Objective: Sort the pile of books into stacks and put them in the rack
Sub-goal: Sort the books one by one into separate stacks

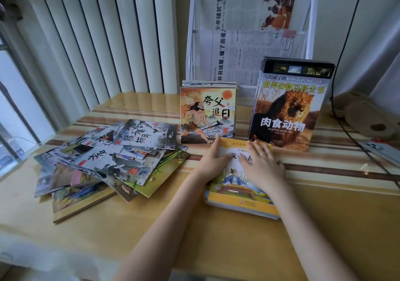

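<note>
- My left hand [213, 157] lies flat on the left edge of a stack of yellow-covered picture books [240, 196], fingers stretched wide, gripping nothing.
- My right hand [263, 164] presses palm-down on the top cover, fingers spread flat.
- That stack sits on the striped tan wooden surface [324, 215], just before the white wire mesh rack [251, 42].
- A square stack with a running-giant cover [207, 116] and a taller stack with a lion cover [285, 107] stand upright against the rack.
- A loose pile of thin illustrated books [108, 159] lies to the left.
</note>
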`<state>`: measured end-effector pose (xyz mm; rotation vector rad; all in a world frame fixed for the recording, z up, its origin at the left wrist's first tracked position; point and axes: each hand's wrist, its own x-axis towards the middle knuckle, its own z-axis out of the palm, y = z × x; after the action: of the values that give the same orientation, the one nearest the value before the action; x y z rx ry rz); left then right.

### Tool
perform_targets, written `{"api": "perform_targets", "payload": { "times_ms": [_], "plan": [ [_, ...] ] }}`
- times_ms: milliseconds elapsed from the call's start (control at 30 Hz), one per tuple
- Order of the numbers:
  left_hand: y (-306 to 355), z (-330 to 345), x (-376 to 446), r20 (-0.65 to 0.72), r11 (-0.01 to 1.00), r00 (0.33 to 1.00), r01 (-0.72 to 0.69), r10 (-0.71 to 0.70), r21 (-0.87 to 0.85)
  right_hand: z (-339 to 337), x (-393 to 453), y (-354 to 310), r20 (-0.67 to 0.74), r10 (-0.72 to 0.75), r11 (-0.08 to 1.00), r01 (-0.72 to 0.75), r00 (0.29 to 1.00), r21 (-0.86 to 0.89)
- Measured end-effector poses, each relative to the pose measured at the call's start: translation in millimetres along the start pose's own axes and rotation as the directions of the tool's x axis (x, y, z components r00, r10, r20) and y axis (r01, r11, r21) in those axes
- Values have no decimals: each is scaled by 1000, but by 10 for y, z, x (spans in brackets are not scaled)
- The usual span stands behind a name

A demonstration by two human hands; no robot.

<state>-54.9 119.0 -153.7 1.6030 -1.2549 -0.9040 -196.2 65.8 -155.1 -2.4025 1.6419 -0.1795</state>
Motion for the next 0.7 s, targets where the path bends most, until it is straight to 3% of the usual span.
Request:
{"api": "perform_targets", "payload": {
  "times_ms": [233, 333, 400, 467, 600, 700],
  "plan": [
    [-44, -120, -56, -56, 997, 996, -67, 65, -37, -164, 62, -36, 114, 5, 996, 5, 993, -92],
    [-60, -435, -218, -218, 979, 956, -184, 198, 85, -280, 39, -349, -47, -148, 985, 143, 988, -98],
    [-88, -711, -354, -405, 956, 873, -200, 273, 215, -283, -9, -767, -169, -330, 941, 338, 929, 20],
    [-132, -1005, -491, -568, 922, 769, -70, 292, 380, -232, -1, -1211, -165, -451, 860, 477, 877, 181],
    [-342, -1502, -782, -791, 867, 571, 258, 220, 427, -42, 264, -1828, 28, -605, 772, 578, 796, 264],
    [-584, -1637, -1020, -855, 797, 445, 398, 265, 455, 133, 505, -2058, 227, -621, 783, 603, 750, 150]
  ]
}}
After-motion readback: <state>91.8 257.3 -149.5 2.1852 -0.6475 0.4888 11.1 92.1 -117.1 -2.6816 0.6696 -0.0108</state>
